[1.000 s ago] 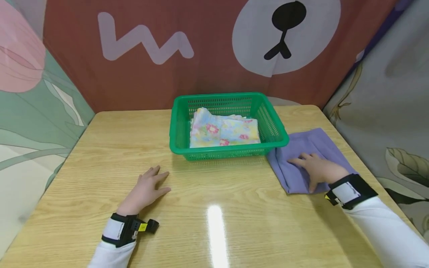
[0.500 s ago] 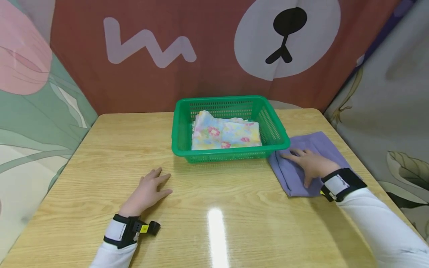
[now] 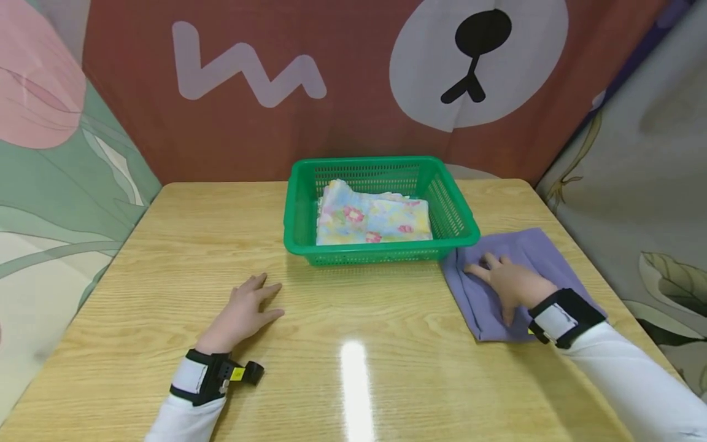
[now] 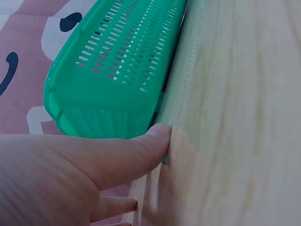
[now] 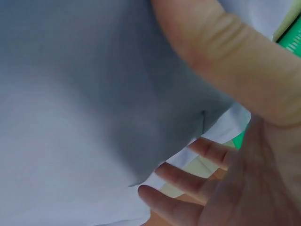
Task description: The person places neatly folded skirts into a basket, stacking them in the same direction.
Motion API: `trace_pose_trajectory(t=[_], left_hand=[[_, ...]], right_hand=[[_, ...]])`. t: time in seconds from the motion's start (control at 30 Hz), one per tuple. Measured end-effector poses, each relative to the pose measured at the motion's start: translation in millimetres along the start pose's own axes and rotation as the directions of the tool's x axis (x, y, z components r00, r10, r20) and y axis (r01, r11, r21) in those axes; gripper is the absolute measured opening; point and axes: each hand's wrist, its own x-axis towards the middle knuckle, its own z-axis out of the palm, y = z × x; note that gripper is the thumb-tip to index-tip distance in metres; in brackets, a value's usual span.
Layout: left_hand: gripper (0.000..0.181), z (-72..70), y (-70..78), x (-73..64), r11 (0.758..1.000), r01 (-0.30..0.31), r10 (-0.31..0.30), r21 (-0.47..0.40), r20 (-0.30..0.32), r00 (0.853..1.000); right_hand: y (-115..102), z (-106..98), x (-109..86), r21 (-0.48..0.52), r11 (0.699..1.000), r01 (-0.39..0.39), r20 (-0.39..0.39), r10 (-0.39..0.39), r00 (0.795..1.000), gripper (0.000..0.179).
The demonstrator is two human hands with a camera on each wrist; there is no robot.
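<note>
I have the right hand (image 3: 513,283) on the purple cloth (image 3: 544,261), its fingers spread and the thumb well apart from them, clamped on nothing. In the right wrist view I see the thumb over the cloth and three fingertips by its edge; I cannot tell how firmly they press. The cloth lies folded and flat on the right side of the table (image 3: 375,319), its far left corner right by the near right corner of the green basket (image 3: 386,248). I cannot tell whether the two touch there.

The left hand (image 3: 240,316) rests on the wood, to the left of the basket and nearer to me, fingers spread and thumb apart, holding nothing. My left wrist view shows its thumb tip close against the tabletop, with the basket's slotted wall beyond.

Inside the basket I see a floral cloth (image 3: 375,215), folded, one end raised at the left. I make out a black band on each wrist, the left one (image 3: 207,376) carrying a small camera, and white sleeves behind them. A brown backdrop (image 3: 353,116) with a printed muzzle stands behind the table.
</note>
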Motion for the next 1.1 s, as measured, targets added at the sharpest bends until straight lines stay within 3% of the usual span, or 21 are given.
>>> trace_pose_trajectory(t=[0.2,0.47,0.8,1.1], left_hand=[[0.051,-1.5,-1.5,-0.3,1.000,0.002,-0.002,0.007,0.000,1.000],[0.052,1.2,-2.5,-2.8,1.000,0.011,-0.012,0.004,0.016,1.000],[0.052,0.5,-2.2,-1.3,1.000,-0.001,0.001,0.004,0.004,1.000],[0.052,0.5,-0.2,-1.5,1.000,0.001,-0.001,-0.001,0.010,1.000]], right_hand=[[-2,4,-12.1,0.034,0.996,0.078,-0.052,-0.076,0.996,0.109],[-13,8,-22.4,0.036,0.993,0.112,-0.044,-0.111,0.993,0.111],[-33,9,-26.6,0.042,0.981,0.190,-0.096,-0.185,0.978,0.108],[-52,6,-25.2,0.066,0.972,0.227,-0.094,-0.221,0.971,0.107]])
